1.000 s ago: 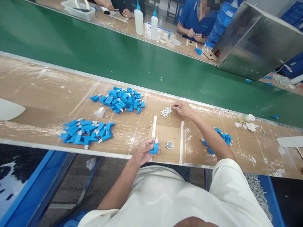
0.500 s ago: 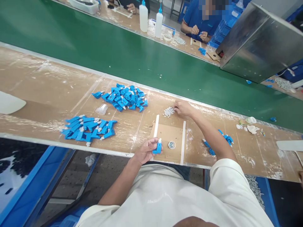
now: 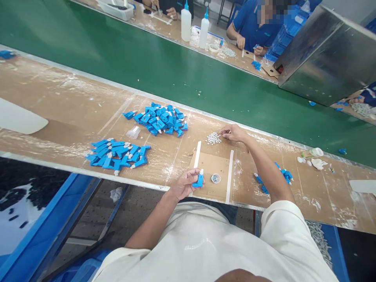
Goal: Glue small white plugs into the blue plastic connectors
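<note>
My left hand [image 3: 186, 185] is closed around a blue plastic part [image 3: 198, 180] with a white tip pointing up, held above the cardboard mat's near edge. Beside it on the mat stands a small round clear cup [image 3: 215, 178] with something in it. My right hand [image 3: 234, 133] is just right of a pile of small whitish pieces [image 3: 213, 138]. Its fingers are bent together, and whatever they may hold is too small to make out. Two heaps of similar blue parts lie to the left, a far heap [image 3: 163, 118] and a near heap [image 3: 119, 154].
White strips [image 3: 230, 176] flank the mat. A clear plastic cup [image 3: 133, 132] lies between the heaps. A few blue parts [image 3: 283, 173] lie under my right forearm. Beyond runs a green belt [image 3: 164, 66]; across it are a metal box [image 3: 326, 58], bottles [image 3: 186, 23] and co-workers.
My right hand has drawn slightly right, away from the whitish pile. My left hand still holds the blue part. The whole view has shifted a little, and a blue piece appears at far left.
</note>
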Tool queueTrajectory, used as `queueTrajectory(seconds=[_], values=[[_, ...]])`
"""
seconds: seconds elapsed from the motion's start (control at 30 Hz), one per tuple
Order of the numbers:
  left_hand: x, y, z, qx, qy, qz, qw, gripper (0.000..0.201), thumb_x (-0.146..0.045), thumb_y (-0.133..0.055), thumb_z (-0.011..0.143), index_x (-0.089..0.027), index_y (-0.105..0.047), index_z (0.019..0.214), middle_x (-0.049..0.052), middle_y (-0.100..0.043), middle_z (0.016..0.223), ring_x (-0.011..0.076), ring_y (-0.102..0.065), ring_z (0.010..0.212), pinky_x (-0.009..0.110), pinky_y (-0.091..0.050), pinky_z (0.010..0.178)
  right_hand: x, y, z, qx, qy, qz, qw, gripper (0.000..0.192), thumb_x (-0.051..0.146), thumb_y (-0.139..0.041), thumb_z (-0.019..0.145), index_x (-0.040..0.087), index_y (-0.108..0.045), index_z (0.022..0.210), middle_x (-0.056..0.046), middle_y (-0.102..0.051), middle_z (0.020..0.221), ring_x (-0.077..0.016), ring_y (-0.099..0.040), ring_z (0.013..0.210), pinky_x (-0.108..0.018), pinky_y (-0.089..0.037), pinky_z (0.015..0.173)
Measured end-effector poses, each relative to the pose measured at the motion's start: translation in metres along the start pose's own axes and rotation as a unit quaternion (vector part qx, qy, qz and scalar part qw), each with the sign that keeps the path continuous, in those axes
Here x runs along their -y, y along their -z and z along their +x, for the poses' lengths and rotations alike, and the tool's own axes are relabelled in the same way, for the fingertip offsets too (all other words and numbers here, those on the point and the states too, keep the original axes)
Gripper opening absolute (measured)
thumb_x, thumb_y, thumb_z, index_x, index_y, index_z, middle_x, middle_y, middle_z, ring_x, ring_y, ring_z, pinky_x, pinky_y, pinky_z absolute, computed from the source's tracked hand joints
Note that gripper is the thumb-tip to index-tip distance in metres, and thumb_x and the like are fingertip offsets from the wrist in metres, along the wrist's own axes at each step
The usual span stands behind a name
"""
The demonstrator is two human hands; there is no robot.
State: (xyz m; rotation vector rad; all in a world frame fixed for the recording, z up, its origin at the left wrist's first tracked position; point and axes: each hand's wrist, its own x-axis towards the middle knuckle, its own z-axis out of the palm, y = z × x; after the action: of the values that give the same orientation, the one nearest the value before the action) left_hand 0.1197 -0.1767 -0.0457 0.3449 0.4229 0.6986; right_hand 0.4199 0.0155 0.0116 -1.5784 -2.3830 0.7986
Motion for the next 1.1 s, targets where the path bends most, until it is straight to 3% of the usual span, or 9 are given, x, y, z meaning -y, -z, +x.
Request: queueTrajectory(seconds=[0.17, 0.3, 0.53, 0.7, 0.8, 0.9, 1.1], values=[[0.0, -0.001, 0.0, -0.008, -0.005, -0.006, 1.0, 0.043, -0.033, -0.094, 0.065, -0.013, -0.065, 0.09, 0.005, -0.07, 0.074, 0.0149, -0.068, 0.064, 0.022, -0.05, 0.059, 0.0, -0.008, 0.002, -0.008, 0.021, -0.016, 1.0, 0.019, 0.02, -0.068, 0.078, 0.021, -0.083, 0.09, -0.004, -0.079, 0.09, -0.0185, -0.067, 0.079, -0.029, -0.051, 0.074], [-0.002, -0.003, -0.001, -0.005, 0.003, 0.003, 1.0, 0.044, -0.034, -0.094, 0.065, -0.013, -0.065, 0.091, 0.005, -0.07, 0.073, 0.0176, -0.071, 0.068, 0.022, -0.05, 0.058, 0.003, -0.011, 0.005, -0.005, 0.016, -0.037, 0.999, 0.016, 0.02, -0.066, 0.08, 0.02, -0.081, 0.086, -0.005, -0.076, 0.086, -0.0183, -0.064, 0.076, -0.029, -0.048, 0.073], [-0.003, -0.005, -0.001, -0.013, 0.004, 0.004, 1.0, 0.047, -0.034, -0.096, 0.062, -0.014, -0.064, 0.089, 0.004, -0.069, 0.071, 0.0166, -0.07, 0.068, 0.021, -0.05, 0.058, 0.018, -0.015, 0.005, -0.008, -0.008, -0.07, 0.997, 0.013, 0.01, -0.059, 0.079, 0.016, -0.066, 0.071, -0.011, -0.069, 0.085, -0.0217, -0.059, 0.08, -0.032, -0.042, 0.079], [-0.004, -0.007, -0.001, -0.022, -0.003, 0.009, 1.0, 0.05, -0.036, -0.097, 0.059, -0.014, -0.064, 0.089, 0.004, -0.069, 0.071, 0.0156, -0.069, 0.065, 0.02, -0.048, 0.055, 0.033, -0.004, -0.006, -0.054, -0.032, -0.05, 0.997, 0.013, 0.013, -0.053, 0.087, 0.016, -0.061, 0.077, -0.01, -0.069, 0.08, -0.0208, -0.061, 0.076, -0.033, -0.047, 0.076], [-0.008, -0.012, -0.001, -0.036, -0.025, 0.007, 0.999, 0.05, -0.034, -0.098, 0.057, -0.014, -0.064, 0.087, 0.002, -0.067, 0.069, 0.0133, -0.066, 0.061, 0.02, -0.047, 0.054, 0.05, 0.0, -0.027, -0.096, -0.036, 0.087, 0.991, 0.014, 0.027, -0.057, 0.093, 0.017, -0.063, 0.085, -0.006, -0.07, 0.076, -0.0172, -0.065, 0.07, -0.03, -0.053, 0.07], [-0.017, -0.022, 0.002, -0.041, -0.053, 0.015, 0.998, 0.05, -0.035, -0.098, 0.056, -0.014, -0.065, 0.087, 0.002, -0.067, 0.07, 0.0129, -0.065, 0.063, 0.021, -0.048, 0.056, 0.076, -0.003, -0.057, -0.139, -0.01, 0.268, 0.953, 0.026, 0.043, -0.074, 0.085, 0.017, -0.068, 0.084, -0.003, -0.072, 0.072, -0.0155, -0.068, 0.065, -0.03, -0.059, 0.066], [-0.033, -0.048, 0.011, -0.047, -0.109, 0.048, 0.992, 0.052, -0.04, -0.097, 0.058, -0.015, -0.066, 0.091, 0.002, -0.07, 0.076, 0.015, -0.068, 0.07, 0.026, -0.053, 0.067, 0.129, -0.019, -0.12, -0.182, 0.003, 0.406, 0.896, 0.031, 0.047, -0.085, 0.077, 0.019, -0.073, 0.081, -0.003, -0.073, 0.068, -0.015, -0.07, 0.059, -0.028, -0.062, 0.056]])
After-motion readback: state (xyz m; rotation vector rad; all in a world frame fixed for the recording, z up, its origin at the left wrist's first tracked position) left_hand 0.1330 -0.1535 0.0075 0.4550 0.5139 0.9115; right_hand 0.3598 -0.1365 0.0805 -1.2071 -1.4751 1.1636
